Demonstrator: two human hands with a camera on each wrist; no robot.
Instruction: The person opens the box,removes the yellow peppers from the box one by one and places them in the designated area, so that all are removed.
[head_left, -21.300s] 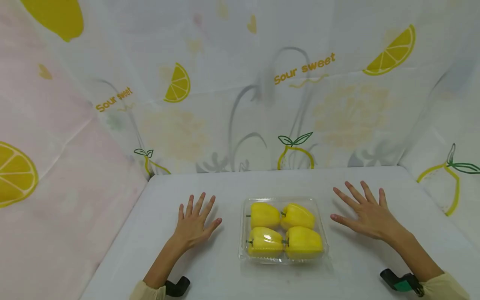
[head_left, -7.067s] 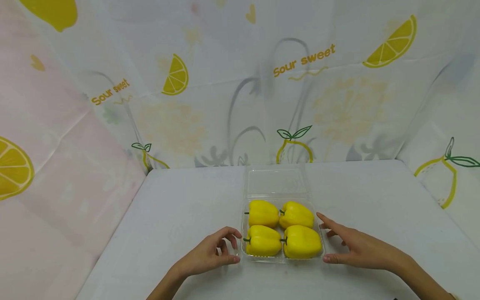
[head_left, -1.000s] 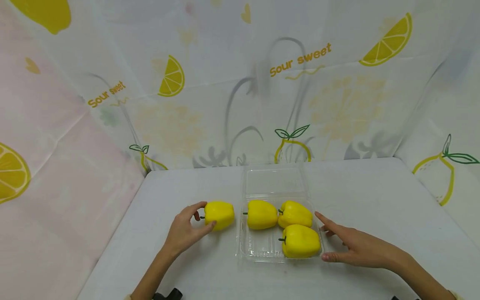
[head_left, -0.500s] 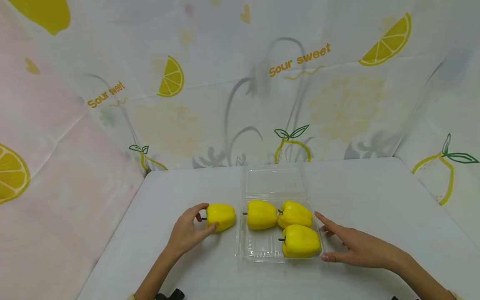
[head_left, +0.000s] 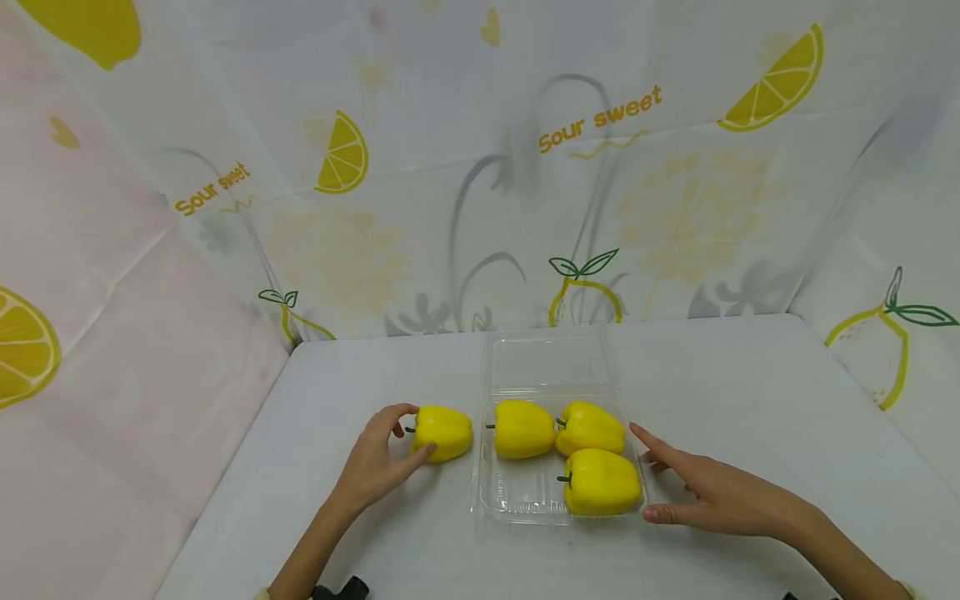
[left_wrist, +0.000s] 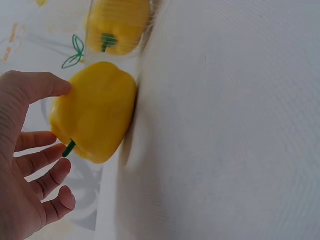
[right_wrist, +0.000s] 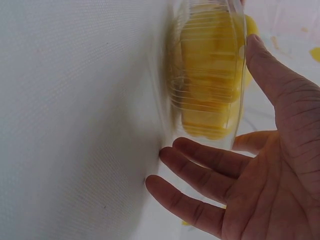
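Note:
My left hand (head_left: pixel 375 458) holds a yellow bell pepper (head_left: pixel 443 433) between thumb and fingers, on the table just left of the clear plastic clamshell box (head_left: pixel 517 500). In the left wrist view the thumb presses this bell pepper (left_wrist: pixel 97 112), and its green stem points toward the fingers. Three more yellow bell peppers (head_left: pixel 522 430) lie in the box, two at the back and one at front right; the front left spot is bare. My right hand (head_left: pixel 712 496) rests at the box's right side, fingers extended, with thumb and index fingertip right at the rim (right_wrist: pixel 243 75).
The box's clear lid (head_left: pixel 551 362) lies folded back behind it. White cloth covers the table (head_left: pixel 757 400). A lemon-printed curtain (head_left: pixel 420 250) rises behind the table and along both sides.
Since the earliest frame the lid has been opened and the front left pepper taken out to the left. Over the last second, that pepper has shifted slightly right; the right hand stays put.

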